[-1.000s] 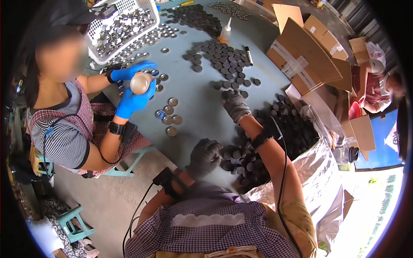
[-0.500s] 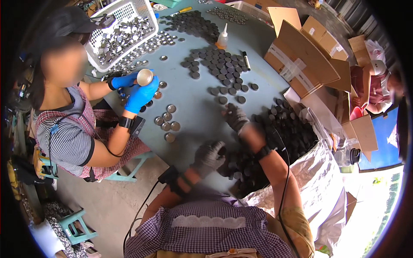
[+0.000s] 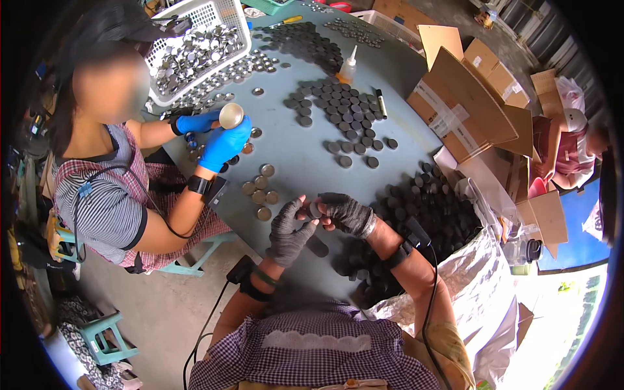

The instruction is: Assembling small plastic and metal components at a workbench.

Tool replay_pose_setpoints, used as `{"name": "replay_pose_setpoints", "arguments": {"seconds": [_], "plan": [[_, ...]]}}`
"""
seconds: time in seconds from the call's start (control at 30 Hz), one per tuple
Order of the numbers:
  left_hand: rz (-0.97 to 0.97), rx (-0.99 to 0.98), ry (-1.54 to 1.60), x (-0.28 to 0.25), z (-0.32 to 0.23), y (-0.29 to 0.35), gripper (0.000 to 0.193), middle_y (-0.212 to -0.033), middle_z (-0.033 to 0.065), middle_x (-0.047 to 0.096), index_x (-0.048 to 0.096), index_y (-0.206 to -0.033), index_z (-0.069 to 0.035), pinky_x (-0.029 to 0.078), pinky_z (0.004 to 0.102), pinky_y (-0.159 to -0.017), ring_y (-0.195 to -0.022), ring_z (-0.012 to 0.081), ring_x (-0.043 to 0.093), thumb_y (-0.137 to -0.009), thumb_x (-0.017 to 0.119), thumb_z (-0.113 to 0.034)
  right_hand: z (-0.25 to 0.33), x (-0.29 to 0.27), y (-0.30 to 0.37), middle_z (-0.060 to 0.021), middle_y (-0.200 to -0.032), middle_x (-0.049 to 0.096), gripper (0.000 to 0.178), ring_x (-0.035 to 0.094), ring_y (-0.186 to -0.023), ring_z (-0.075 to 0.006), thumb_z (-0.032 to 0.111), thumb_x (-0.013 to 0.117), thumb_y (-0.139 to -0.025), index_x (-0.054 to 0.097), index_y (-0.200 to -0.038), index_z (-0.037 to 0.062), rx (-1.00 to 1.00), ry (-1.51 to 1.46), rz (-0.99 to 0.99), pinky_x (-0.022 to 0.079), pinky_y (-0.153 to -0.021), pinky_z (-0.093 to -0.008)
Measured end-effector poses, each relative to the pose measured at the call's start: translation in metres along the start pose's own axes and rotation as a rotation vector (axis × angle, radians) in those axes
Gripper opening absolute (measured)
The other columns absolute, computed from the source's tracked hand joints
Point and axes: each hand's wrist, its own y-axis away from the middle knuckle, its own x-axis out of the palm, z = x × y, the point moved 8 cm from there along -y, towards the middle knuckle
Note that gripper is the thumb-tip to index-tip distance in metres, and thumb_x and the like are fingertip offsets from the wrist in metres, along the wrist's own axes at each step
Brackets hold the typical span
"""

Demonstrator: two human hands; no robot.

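Both hands wear grey gloves with bare fingertips and meet above the table's near edge. Between them is a small round black cap (image 3: 314, 210). My left hand (image 3: 289, 233) pinches it from the left, thumb below. My right hand (image 3: 346, 214) grips its right side, with the fingers curled in. Just under the hands lies a dark elongated piece (image 3: 317, 246); what it is I cannot make out. Close by my right forearm, a large heap of black caps (image 3: 426, 205) spreads over the table. More black caps (image 3: 344, 107) lie in a loose group farther off.
At left a co-worker in blue gloves (image 3: 224, 144) holds a round metallic lid (image 3: 231, 116). Silvery lids (image 3: 260, 196) sit left of my hands. A white basket (image 3: 244, 49) of metal pieces, a dropper bottle (image 3: 348, 68), a marker (image 3: 381, 104) and cardboard boxes (image 3: 448, 110) stand beyond.
My right hand has drawn back from the far caps toward me, and my left hand has risen to meet it. Both now hold one black cap. The view has shifted slightly.
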Motion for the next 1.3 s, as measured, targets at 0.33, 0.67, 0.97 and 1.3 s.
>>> {"name": "replay_pose_setpoints", "arguments": {"seconds": [0.33, 0.67, 0.97, 1.3], "plan": [[0.018, -0.103, 0.054, -0.007, 0.025, 0.002, 0.059, -0.102, 0.0027, 0.058, 0.047, -0.124, 0.0, 0.045, 0.0267, -0.083, -0.083, 0.0088, 0.05, -0.071, 0.07, 0.008, 0.012, -0.01, -0.006, -0.0041, -0.077, 0.06, 0.03, 0.051, -0.055, -0.0085, 0.012, 0.052, -0.087, 0.054, -0.115, 0.0025, -0.014, 0.365, -0.185, 0.043, -0.048, -0.0218], [-0.036, -0.047, -0.065, -0.02, 0.035, 0.004, 0.054, -0.1, 0.008, 0.062, 0.05, -0.12, 0.003, 0.05, 0.0288, -0.076, -0.082, 0.0138, 0.059, -0.071, 0.074, -0.002, 0.0, -0.002, -0.028, -0.0061, -0.088, 0.061, 0.027, 0.061, -0.076, -0.0135, 0.008, 0.064, -0.083, 0.057, -0.108, 0.0006, 0.011, 0.501, -0.052, 0.053, -0.064, -0.0262], [-0.083, -0.017, -0.186, -0.034, 0.03, 0.045, 0.044, -0.092, 0.0076, 0.06, 0.053, -0.111, 0.002, 0.046, 0.029, -0.066, -0.071, 0.0132, 0.049, -0.071, 0.071, 0.0, 0.022, 0.043, -0.071, -0.013, -0.091, 0.06, 0.026, 0.062, -0.081, -0.0255, 0.013, 0.066, -0.074, 0.059, -0.097, 0.0033, -0.289, 1.206, -0.221, 0.05, -0.074, -0.0346], [-0.025, -0.045, -0.212, -0.028, 0.032, 0.051, 0.034, -0.083, 0.0081, 0.06, 0.056, -0.107, 0.001, 0.046, 0.0285, -0.064, -0.066, 0.0146, 0.05, -0.075, 0.067, -0.004, 0.005, 0.033, -0.096, -0.0123, -0.088, 0.059, 0.013, 0.056, -0.083, -0.0325, 0.023, 0.062, -0.075, 0.063, -0.081, 0.0117, -0.601, 1.842, -0.286, 0.049, -0.072, -0.0436]]}}
